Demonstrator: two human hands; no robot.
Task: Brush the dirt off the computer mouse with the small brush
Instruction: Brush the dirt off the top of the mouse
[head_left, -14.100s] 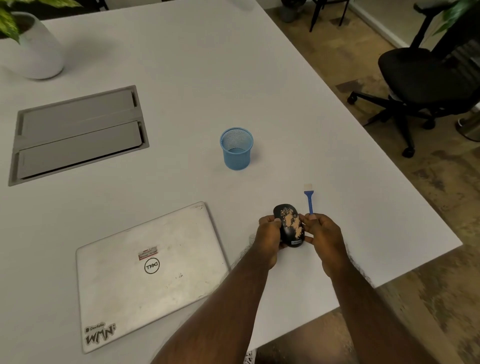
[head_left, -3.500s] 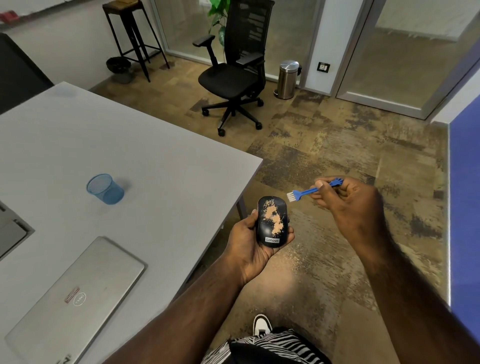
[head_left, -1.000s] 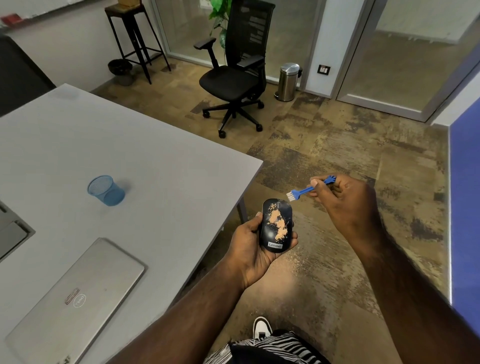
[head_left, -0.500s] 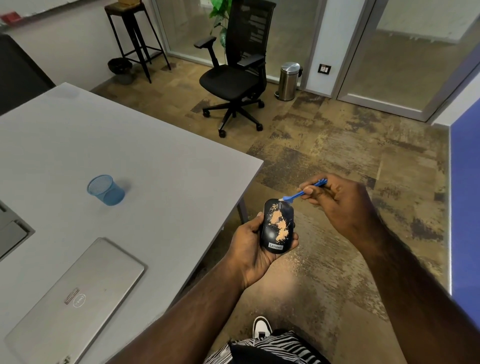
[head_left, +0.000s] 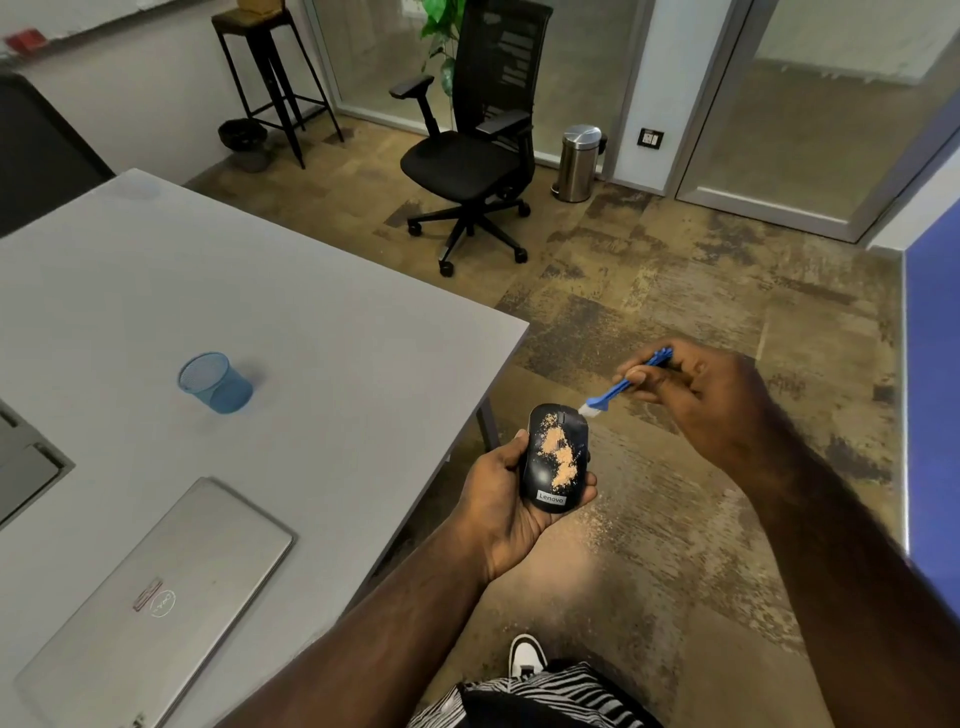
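Observation:
A black Lenovo computer mouse (head_left: 556, 457) with tan dirt patches on its top lies in my left hand (head_left: 501, 491), which grips it from below, out past the table's corner and over the floor. My right hand (head_left: 701, 400) pinches the handle of a small blue brush (head_left: 621, 387). The brush slants down to the left, and its white bristles sit at the mouse's front right edge, touching or nearly touching it.
The grey table (head_left: 332, 332) lies to the left, carrying a blue mesh cup (head_left: 213, 382) and a closed silver laptop (head_left: 156, 603). A black office chair (head_left: 467, 156) and a steel bin (head_left: 579, 161) stand on the floor beyond. My shoe (head_left: 524, 657) is below.
Over the last second my right hand has lowered the brush from above the mouse to its front right edge. The mouse has stayed in my left hand, dirt still on it.

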